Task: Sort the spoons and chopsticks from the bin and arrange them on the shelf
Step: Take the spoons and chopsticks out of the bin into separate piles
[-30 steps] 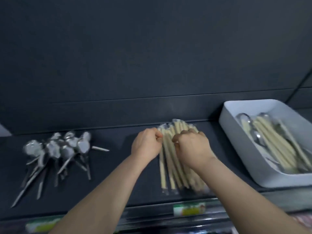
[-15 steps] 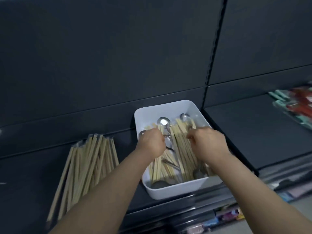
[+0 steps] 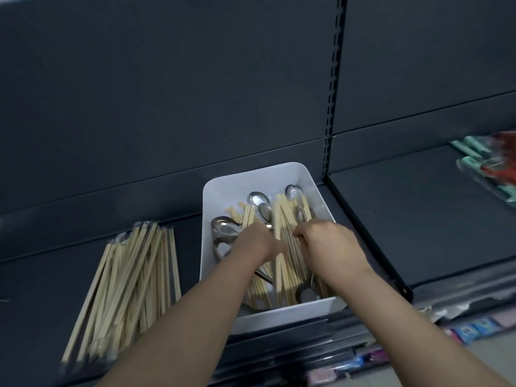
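A white bin (image 3: 252, 174) stands on the dark shelf (image 3: 418, 219) and holds wooden chopsticks (image 3: 282, 216) mixed with metal spoons (image 3: 258, 198). Both my hands are down inside it. My left hand (image 3: 252, 243) is curled over the chopsticks beside a large spoon (image 3: 223, 230), with its fingertips hidden under the hand. My right hand (image 3: 331, 245) curls its fingers round the chopstick bundle in the middle of the bin. A sorted pile of chopsticks (image 3: 131, 289) lies on the shelf to the left of the bin.
A slotted upright post (image 3: 333, 107) divides the shelf bays just right of the bin. Packaged red and green items (image 3: 491, 163) lie at the far right. Coloured goods (image 3: 469, 328) show on a lower shelf. The dark back panel rises close behind.
My hands left the chopstick pile on the shelf and went right into the bin. The view swung right with them, and the spoon group at the left dropped out of sight.
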Tool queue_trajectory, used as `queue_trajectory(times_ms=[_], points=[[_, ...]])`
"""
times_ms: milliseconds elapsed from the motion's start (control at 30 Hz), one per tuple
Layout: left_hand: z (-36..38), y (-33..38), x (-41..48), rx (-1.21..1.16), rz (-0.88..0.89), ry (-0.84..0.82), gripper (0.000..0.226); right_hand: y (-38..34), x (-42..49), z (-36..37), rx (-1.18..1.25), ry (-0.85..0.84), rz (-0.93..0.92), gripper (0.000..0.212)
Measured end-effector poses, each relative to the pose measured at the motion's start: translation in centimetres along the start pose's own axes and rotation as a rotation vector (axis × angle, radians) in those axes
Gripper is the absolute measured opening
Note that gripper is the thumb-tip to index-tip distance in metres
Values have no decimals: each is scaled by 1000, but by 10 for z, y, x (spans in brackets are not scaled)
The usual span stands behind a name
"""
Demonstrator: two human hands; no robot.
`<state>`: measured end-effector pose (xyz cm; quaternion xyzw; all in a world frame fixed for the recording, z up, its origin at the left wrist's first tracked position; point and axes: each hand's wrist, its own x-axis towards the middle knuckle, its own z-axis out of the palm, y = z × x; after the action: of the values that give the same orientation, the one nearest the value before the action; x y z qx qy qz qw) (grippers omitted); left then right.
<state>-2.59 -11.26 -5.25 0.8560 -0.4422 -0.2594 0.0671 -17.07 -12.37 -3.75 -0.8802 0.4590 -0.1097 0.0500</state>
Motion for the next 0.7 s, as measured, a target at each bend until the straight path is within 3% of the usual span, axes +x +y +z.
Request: queue_trajectory(times_ms=[133,233,267,367,467,533,700], points=[[-20,-21,-1,-189,28,204,33,-1,3,-2,-51,-91,20,35],[-36,-34,-3,-308,68,324,38,-15,16,-5,-82,-254,84,18],[-38,-36,-4,-324,85,332,39,-21,21,-5,-57,-314,112,14],[-37,-35,-7,-334,134,300,39,-39,30,-2,-15,-451,141,33],[-32,-33,-8,-308,150,254,38,-39,31,1,78,-505,195,19],[-31,-30,-9,-268,140,222,40,-31,30,-3,181,-469,270,17],[-21,-14,-4,-87,120,73,30,-11,25,-30,267,-144,324,33]])
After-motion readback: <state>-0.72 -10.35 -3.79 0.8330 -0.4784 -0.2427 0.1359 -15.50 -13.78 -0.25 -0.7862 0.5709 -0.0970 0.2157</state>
